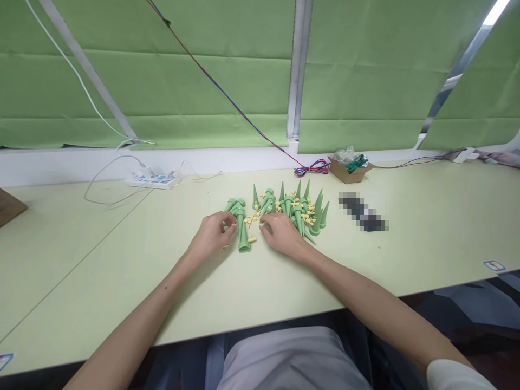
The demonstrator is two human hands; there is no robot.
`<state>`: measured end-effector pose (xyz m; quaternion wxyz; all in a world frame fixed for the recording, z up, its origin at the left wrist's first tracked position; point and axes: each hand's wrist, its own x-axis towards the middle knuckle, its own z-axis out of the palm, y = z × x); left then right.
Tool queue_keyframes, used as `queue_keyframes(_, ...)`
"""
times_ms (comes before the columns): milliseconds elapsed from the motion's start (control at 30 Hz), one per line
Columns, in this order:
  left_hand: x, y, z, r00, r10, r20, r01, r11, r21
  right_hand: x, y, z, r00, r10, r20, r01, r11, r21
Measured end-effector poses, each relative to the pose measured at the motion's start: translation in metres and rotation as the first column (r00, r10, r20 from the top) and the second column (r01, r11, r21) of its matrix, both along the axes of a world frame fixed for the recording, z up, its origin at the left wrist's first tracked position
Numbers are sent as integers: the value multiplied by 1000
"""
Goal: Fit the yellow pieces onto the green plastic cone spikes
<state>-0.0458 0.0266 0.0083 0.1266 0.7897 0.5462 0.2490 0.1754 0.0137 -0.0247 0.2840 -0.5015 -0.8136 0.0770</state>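
Observation:
Beside the left end of a pile of green plastic cone spikes (pixel 298 214), my left hand (pixel 212 233) has its fingers loosely curled, with a gap between thumb and forefinger. The nearest pieces to it are a green spike (pixel 242 230) lying with its round open end toward me and several green caps. My right hand (pixel 282 233) is over the middle of the pile, thumb and fingers drawn together by small yellow valve-like pieces (pixel 252 219); what it grips, if anything, is hidden. Another yellow piece (pixel 252 239) lies by the spike. Some spikes stand point up.
Behind the pile sits a small cardboard box (pixel 349 172) holding clear and green plastic, next to a coiled red and blue cable (pixel 312 168). A white power strip (pixel 154 180) with cords lies at back left. A blurred dark object (pixel 363 211) rests at right.

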Motion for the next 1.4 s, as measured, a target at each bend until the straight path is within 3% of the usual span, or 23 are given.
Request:
queue_keyframes(133, 9, -7, 2, 996, -17, 83, 13, 999, 49, 0, 0, 0, 998, 21, -62, -19, 999, 33)
queue_keyframes(300, 17, -15, 0, 977, -72, 199, 57, 995, 83, -4, -6, 6, 960, 152, -233, -138, 988, 75)
queue_keyframes(500, 20, -18, -4, 961, -167, 219, 142, 982, 125, -7, -12, 10, 905, 267, -332, -262, 963, 59)
queue_keyframes(700, 21, -19, -7, 960, -207, 190, 179, 972, 154, -6, -14, 11, 887, 251, -387, -277, 961, -14)
queue_keyframes(1000, 21, -17, -15, 941, -306, 144, 251, 917, 312, -8, -13, 10, 838, 217, -500, -281, 958, -57)
queue_keyframes(1400, 18, -13, -11, 946, -304, 114, 270, 932, 244, -7, -12, 15, 831, 174, -529, -202, 979, 5)
